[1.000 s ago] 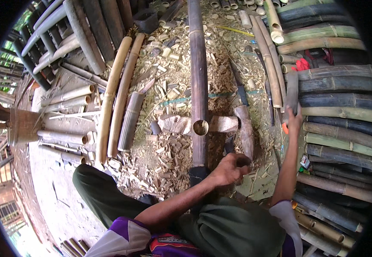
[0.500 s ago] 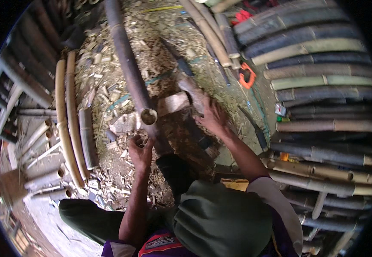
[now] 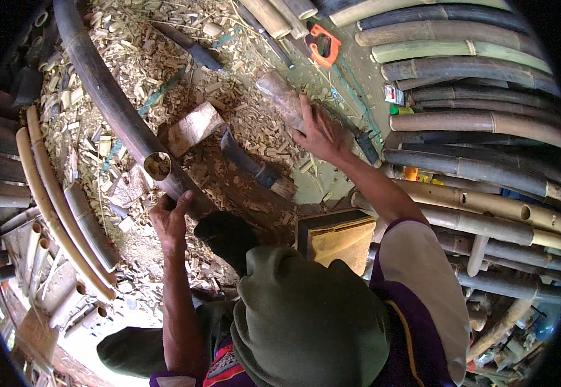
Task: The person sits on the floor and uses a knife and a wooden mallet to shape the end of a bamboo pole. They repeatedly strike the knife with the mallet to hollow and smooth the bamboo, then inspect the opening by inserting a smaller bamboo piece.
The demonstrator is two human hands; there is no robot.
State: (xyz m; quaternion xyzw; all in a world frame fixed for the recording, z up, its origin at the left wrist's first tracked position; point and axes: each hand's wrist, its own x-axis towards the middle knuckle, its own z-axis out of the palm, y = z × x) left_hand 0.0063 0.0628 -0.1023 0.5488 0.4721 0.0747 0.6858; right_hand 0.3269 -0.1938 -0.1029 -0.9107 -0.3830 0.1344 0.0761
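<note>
A long dark bamboo pole [image 3: 109, 97] slants down from the upper left toward my lap, with a round hole cut in its side close to the near end. My left hand [image 3: 171, 219] grips it just below that hole, thumb laid over the top. Farther right, my right hand [image 3: 322, 132] is closed around a rough grey-brown wooden club [image 3: 280, 93] lying over the chips, its index finger along the wood. Between the hands lie a broad-bladed knife [image 3: 248, 158] with a dark handle and a pale squared wood block [image 3: 196, 126]. The palm sides are hidden.
An orange-handled saw [image 3: 324, 46] and two more knives, one dark-handled [image 3: 193, 46], one beside my right hand [image 3: 366, 145], lie around. Stacked bamboo poles [image 3: 474, 122] fill the right side; pale poles [image 3: 41, 187] stand left. Wood chips [image 3: 145, 39] cover the ground.
My view has shifted, so the scene sits farther left and higher. My left hand has gone from loosely curled beside the pole to gripping it. My right hand remains at the wooden club.
</note>
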